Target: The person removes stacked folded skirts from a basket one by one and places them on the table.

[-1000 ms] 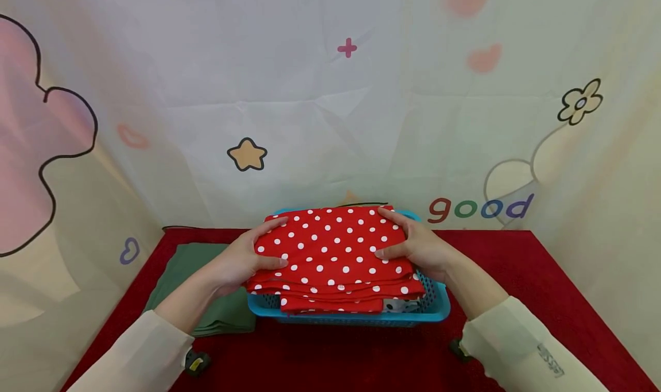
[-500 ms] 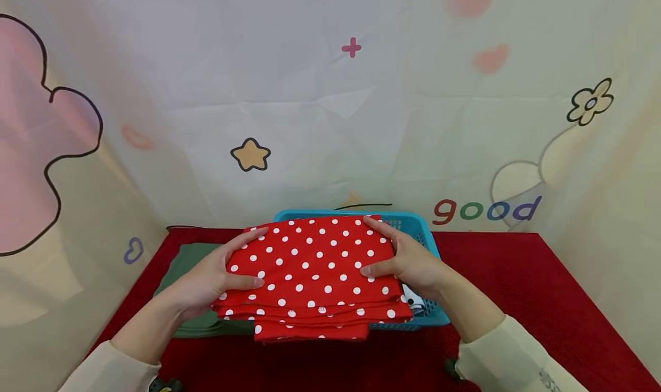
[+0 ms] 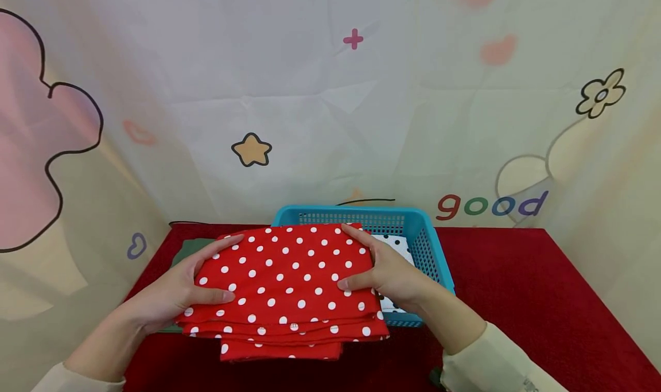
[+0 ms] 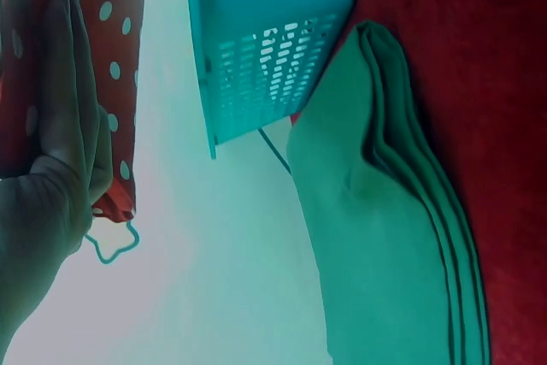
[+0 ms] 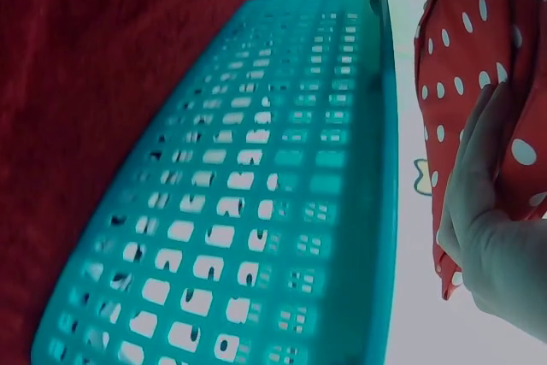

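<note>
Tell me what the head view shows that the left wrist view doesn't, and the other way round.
Only the head view shows the right hand, the word "good" and the flower print.
Only the left wrist view shows the outer wall of the blue basket beside the green cloth.
Both share the left hand, red dotted cloth, blue basket and green cloth.

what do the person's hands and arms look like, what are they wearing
The left hand and right hand are bare, with no gloves or rings showing. The left sleeve and right sleeve are off-white and end short of the hands. The right one bears a grey marking, cut off by the picture's edge and unreadable.
</note>
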Tool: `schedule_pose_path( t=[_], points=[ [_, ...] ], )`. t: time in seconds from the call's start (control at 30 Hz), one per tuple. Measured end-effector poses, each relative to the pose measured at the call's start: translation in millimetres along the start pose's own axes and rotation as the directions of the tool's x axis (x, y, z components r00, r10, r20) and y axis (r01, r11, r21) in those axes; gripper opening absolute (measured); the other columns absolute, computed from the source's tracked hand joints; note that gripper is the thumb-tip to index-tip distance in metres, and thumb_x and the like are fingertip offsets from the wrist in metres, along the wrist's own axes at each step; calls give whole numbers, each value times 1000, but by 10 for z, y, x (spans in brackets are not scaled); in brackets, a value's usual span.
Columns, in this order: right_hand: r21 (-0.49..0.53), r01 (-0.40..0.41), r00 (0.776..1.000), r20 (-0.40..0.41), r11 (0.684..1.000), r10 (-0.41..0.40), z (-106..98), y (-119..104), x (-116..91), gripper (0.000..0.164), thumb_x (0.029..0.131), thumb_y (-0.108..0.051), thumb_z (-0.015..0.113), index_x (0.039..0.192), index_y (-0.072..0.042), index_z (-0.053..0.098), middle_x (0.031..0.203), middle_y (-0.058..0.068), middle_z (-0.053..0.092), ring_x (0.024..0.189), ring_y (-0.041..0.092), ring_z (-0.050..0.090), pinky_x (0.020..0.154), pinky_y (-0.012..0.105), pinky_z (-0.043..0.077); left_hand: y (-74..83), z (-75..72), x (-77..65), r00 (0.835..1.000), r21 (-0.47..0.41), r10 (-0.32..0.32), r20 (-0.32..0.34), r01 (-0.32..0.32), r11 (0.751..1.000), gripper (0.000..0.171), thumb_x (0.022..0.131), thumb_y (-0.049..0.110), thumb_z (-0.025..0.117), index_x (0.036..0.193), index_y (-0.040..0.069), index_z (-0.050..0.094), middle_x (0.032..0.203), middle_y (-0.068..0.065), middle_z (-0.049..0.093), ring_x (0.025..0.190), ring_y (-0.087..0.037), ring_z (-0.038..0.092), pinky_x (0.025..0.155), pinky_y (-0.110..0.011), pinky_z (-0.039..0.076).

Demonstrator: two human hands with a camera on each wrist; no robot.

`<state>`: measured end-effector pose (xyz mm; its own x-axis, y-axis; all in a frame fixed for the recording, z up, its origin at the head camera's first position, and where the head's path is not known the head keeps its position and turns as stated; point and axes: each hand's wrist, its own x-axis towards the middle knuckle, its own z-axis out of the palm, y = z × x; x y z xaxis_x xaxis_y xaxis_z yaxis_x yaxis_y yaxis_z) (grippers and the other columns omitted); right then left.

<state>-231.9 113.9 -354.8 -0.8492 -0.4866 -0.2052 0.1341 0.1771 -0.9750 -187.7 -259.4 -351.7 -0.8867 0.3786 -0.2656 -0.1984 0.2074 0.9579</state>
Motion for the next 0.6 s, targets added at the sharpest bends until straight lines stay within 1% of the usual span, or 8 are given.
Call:
schedule_pose_path(
  t=[0.27,0.4,0.47,0.6],
  points=[
    [12,10,1000,7,1000,-10,137,17,4,99,84,-6,83,164,-26,28,154,19,40,143,40,43,89,49,63,-86,-87,-100,1000,15,-2,23,1,1000,95,94,10,75,164,39,19,153,-27,35,121,-29,67,89,-56,61],
    [20,19,1000,23,1000,-19,206,33,11,99,84,-6,83,164,-27,28,154,19,40,143,40,44,89,50,63,-125,-138,-151,1000,25,-2,25,2,1000,94,94,10,74,165,38,18,154,-27,36,121,-27,68,89,-54,61],
    [14,19,1000,21,1000,-20,250,45,21,100,83,-7,84,163,-28,29,153,19,41,142,39,46,87,50,63,-144,-173,-176,999,31,3,36,-4,1000,94,95,10,73,165,36,16,153,-27,37,121,-28,67,90,-53,61],
    [-3,6,1000,19,1000,-6,353,70,50,101,80,-9,86,162,-30,31,150,17,44,136,38,51,84,50,64,-188,-239,-221,998,45,-6,60,4,999,94,96,8,71,165,37,15,153,-24,37,125,-28,64,92,-54,60]
  ],
)
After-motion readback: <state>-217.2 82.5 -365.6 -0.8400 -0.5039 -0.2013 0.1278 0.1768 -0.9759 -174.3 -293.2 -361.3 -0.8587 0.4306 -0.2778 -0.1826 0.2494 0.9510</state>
